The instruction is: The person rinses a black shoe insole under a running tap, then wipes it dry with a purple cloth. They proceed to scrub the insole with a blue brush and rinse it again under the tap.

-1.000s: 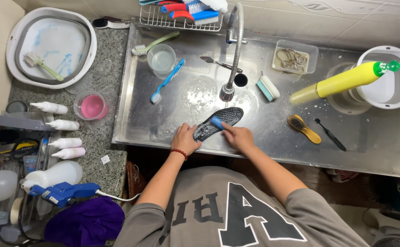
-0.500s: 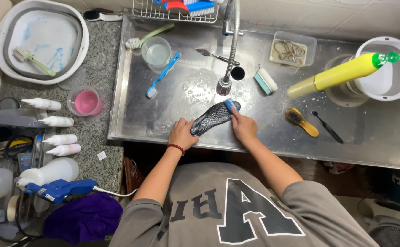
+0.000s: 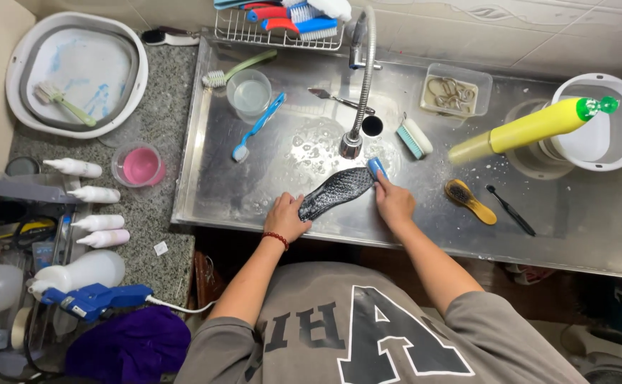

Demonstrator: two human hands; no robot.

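A black shoe insole (image 3: pixel 337 190) lies flat on the wet steel sink top (image 3: pixel 268 185), angled from lower left to upper right. My left hand (image 3: pixel 286 219) presses down on its near end. At the far end, by the tap's base, my right hand (image 3: pixel 393 201) grips a small blue brush (image 3: pixel 377 168) against the insole. Soap foam (image 3: pixel 318 139) spreads over the steel beyond the insole.
A curved tap (image 3: pixel 363 78) rises just behind the insole. Around it lie a blue toothbrush (image 3: pixel 257 128), a clear cup (image 3: pixel 248 94), a teal scrub brush (image 3: pixel 415 138), a wooden brush (image 3: pixel 471 201), a yellow bottle (image 3: pixel 524 131) and a white bucket (image 3: pixel 602 121). White basin (image 3: pixel 76 71) and squeeze bottles (image 3: pixel 90 193) sit left.
My right hand has carried the blue brush from the insole's middle up to its far end by the tap. My left hand still pins the near end.
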